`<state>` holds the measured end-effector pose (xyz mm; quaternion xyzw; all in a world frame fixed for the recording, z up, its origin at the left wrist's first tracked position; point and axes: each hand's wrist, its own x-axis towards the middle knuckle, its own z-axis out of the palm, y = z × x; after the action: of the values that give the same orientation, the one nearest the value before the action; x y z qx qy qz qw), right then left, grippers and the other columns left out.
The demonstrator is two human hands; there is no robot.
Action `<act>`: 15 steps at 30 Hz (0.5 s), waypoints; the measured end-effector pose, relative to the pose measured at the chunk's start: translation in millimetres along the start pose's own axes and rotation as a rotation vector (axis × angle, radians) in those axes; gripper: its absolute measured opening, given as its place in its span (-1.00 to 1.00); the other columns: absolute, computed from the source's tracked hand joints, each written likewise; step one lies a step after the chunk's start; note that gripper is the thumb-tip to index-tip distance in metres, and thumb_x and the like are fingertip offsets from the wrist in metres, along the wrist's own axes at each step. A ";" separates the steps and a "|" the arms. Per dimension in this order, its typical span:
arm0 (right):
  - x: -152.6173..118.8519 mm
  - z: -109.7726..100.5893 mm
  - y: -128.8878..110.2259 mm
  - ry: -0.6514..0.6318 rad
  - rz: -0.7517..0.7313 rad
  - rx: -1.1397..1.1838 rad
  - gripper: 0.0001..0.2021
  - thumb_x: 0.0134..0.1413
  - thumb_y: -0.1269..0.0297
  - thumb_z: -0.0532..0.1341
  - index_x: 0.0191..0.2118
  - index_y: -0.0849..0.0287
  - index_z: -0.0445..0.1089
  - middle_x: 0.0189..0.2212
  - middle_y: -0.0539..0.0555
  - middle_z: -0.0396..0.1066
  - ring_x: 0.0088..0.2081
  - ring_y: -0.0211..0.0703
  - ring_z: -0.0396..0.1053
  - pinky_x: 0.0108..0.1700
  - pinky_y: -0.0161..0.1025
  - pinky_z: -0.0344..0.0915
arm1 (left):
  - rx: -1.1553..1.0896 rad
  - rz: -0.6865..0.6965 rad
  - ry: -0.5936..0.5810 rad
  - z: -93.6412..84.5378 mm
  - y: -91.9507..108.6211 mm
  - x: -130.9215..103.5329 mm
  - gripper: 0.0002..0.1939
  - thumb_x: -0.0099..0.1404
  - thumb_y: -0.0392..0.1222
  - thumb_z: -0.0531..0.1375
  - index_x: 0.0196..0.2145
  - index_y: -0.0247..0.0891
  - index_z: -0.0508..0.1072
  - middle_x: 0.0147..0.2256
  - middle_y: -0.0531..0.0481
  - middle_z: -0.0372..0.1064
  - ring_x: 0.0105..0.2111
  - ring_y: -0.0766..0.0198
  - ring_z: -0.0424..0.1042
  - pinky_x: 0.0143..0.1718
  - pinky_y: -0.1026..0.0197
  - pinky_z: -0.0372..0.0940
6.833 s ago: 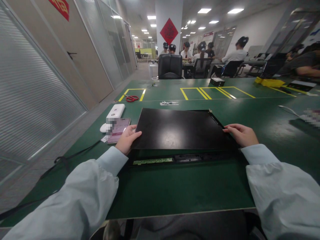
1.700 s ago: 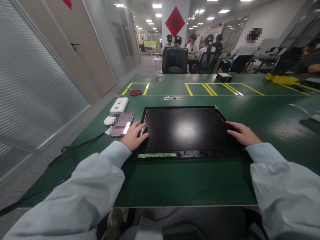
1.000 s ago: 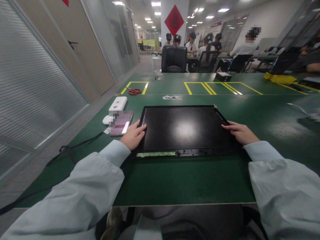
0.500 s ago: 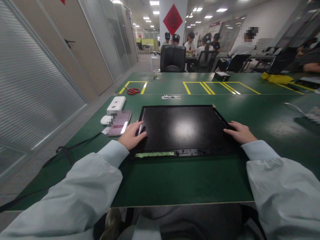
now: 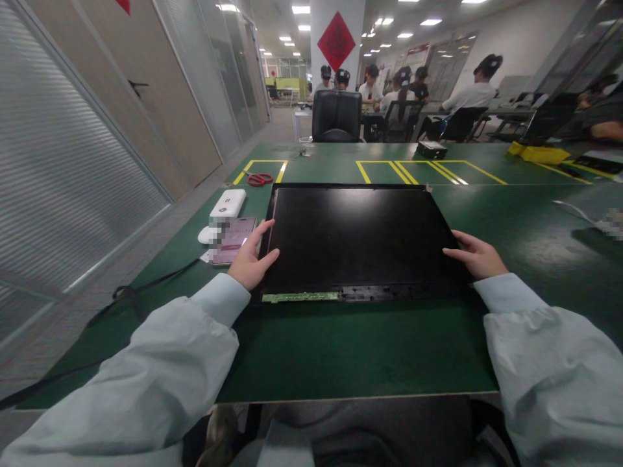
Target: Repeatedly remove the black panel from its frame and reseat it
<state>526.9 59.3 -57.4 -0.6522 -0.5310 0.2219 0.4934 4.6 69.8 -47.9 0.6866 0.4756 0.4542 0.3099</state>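
A black display panel [image 5: 360, 237] stretches between my hands, its far edge raised so that it tilts toward me. Along its near edge runs a narrow green circuit board [image 5: 300, 297]. My left hand [image 5: 250, 259] grips the panel's left side, thumb on the front. On the opposite side my right hand [image 5: 479, 255] holds the right edge the same way; the fingers behind the frame are hidden. A small light tab [image 5: 428, 188] shows at the far right corner.
Left of the panel lie a phone [image 5: 233, 240], a white power bank [image 5: 228, 204] and red-handled scissors [image 5: 259, 179] on the green table [image 5: 360, 363]. A black box [image 5: 431, 150] and a yellow object [image 5: 538, 152] are farther back. Several people sit beyond a black chair [image 5: 337, 115].
The far edge of the display panel has come up, held by both hands. It now covers the small white items behind it, and the reflection has shifted toward the far edge.
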 end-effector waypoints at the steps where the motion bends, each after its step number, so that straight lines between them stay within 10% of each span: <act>1: 0.2 0.6 0.2 0.002 0.040 0.053 -0.54 -0.35 0.07 0.48 -0.18 -0.04 0.59 -0.15 0.08 0.66 0.03 0.31 0.56 0.13 0.27 0.49 | -0.014 0.000 0.000 -0.1 0.1 -0.2 -0.15 0.27 0.01 0.28 0.43 -0.26 0.16 0.50 -0.30 -0.02 0.49 -0.14 0.00 0.43 -0.17 0.10; 15: -1.9 4.0 -0.7 0.004 0.096 0.172 -0.53 -0.48 0.16 0.51 -0.25 -0.09 0.51 -0.04 0.12 0.63 0.17 0.41 0.47 0.23 0.37 0.40 | -0.048 -0.021 0.073 -0.5 4.0 -1.7 -0.26 0.20 -0.01 0.34 0.29 -0.28 0.37 0.48 -0.33 0.05 0.46 -0.21 0.08 0.37 -0.20 0.22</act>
<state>522.6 59.2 -58.9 -0.6326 -0.4770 0.2887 0.5375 5.4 66.7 -44.8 0.6569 0.4828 0.4869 0.3136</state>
